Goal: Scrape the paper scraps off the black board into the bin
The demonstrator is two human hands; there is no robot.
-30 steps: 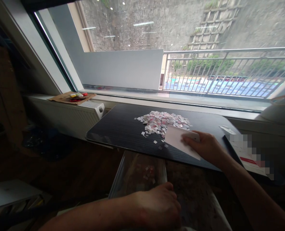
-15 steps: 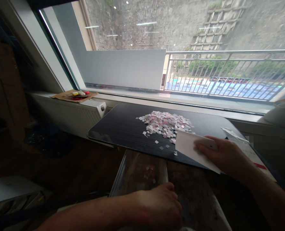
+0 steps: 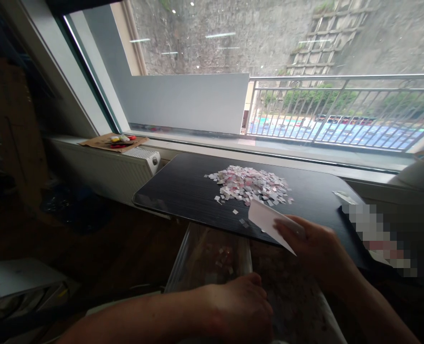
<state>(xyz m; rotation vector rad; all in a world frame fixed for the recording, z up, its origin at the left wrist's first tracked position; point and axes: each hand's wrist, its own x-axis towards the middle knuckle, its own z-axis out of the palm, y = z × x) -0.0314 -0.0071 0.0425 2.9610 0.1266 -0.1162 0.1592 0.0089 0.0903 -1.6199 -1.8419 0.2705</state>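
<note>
A heap of small pink and white paper scraps [image 3: 249, 184] lies in the middle of a black tabletop [image 3: 183, 188]. My right hand [image 3: 314, 246] is closed on a white card [image 3: 267, 222], held on edge at the table's front rim, just in front of the heap. A few loose scraps lie beside the card. Below the table edge sits a clear plastic bin [image 3: 205, 255] with some scraps inside. My left hand [image 3: 238, 308] grips the bin's near rim, fingers curled over it.
A white radiator [image 3: 140, 157] stands left of the table, with cardboard and small colourful items [image 3: 117, 140] on the sill behind it. A window with a railing runs along the back. Papers [image 3: 373, 234] lie at the table's right end. A white box [image 3: 15, 282] is at the lower left.
My right hand has drawn the card back from the heap's near side to the table's front edge. The left hand stayed on the bin.
</note>
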